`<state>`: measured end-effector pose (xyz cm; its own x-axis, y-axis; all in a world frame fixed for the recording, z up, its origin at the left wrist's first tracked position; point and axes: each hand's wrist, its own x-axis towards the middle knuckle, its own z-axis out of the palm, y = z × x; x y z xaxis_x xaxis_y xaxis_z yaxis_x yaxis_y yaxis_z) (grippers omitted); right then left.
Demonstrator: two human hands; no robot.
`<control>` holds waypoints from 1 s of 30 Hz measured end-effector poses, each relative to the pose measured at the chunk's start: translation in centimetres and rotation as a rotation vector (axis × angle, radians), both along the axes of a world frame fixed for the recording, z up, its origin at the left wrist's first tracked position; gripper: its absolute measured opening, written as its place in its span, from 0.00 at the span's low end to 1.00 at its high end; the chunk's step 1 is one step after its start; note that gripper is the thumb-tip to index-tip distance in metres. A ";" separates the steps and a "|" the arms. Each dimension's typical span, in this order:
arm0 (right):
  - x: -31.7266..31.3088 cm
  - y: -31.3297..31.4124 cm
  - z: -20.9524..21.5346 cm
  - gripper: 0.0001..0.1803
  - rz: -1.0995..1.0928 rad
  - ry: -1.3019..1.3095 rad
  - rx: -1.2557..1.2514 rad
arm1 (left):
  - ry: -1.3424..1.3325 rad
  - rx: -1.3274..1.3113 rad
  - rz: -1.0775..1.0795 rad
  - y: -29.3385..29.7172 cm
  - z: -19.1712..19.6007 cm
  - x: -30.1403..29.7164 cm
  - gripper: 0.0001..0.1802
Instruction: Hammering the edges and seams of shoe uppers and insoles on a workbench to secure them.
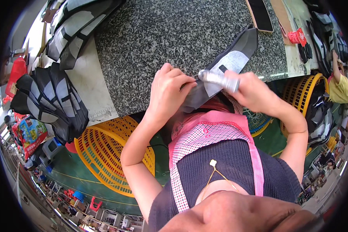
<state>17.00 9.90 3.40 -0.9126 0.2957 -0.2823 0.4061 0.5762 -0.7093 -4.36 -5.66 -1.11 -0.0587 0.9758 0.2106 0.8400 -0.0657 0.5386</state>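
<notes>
A long dark piece (245,42) of sheet material, with a light grey patch, lies slantwise at the near edge of the speckled stone slab (162,34). Over its lower end, my left hand (168,91) is closed, thumb and fingertips pinched near the piece's edge; what they pinch is too small to make out. My right hand (255,91) grips a silver metal hammer (218,79), slightly blurred, its rounded end close to my left fingertips. The near end of the piece hangs over the slab edge toward my pink apron (216,120).
Stacks of similar dark pieces (52,98) lie at the left. A phone (260,15) and a red spool-like object (297,37) are at the far right. Yellow baskets (104,154) stand below the table on both sides. Another person in a yellow top (340,89) is at the far right.
</notes>
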 end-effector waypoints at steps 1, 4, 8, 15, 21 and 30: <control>-0.1 0.6 0.0 0.09 -0.017 0.030 -0.017 | -0.133 -0.113 0.050 -0.2 0.0 -0.2 0.09; -0.8 0.0 1.2 0.08 -0.116 0.108 0.001 | 0.030 0.051 0.033 -0.8 -0.4 0.6 0.06; -0.1 -2.0 0.3 0.10 0.039 0.025 0.061 | 0.012 0.083 0.048 -0.8 -0.5 0.2 0.04; -0.8 -0.6 0.5 0.07 -0.041 0.056 0.063 | 0.057 0.084 0.010 -2.1 -0.5 -0.2 0.07; -1.4 -2.6 0.6 0.07 0.077 -0.078 0.046 | 0.016 0.143 0.053 -2.5 -1.1 -0.7 0.07; -1.6 -2.9 0.1 0.08 0.010 0.019 -0.069 | 0.089 0.192 0.107 -3.7 -1.2 -0.1 0.09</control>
<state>15.36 7.00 3.45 -0.9208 0.2670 -0.2845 0.3868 0.5293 -0.7551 -4.43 -9.40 -2.35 -0.1326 0.9064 0.4011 0.8912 -0.0681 0.4485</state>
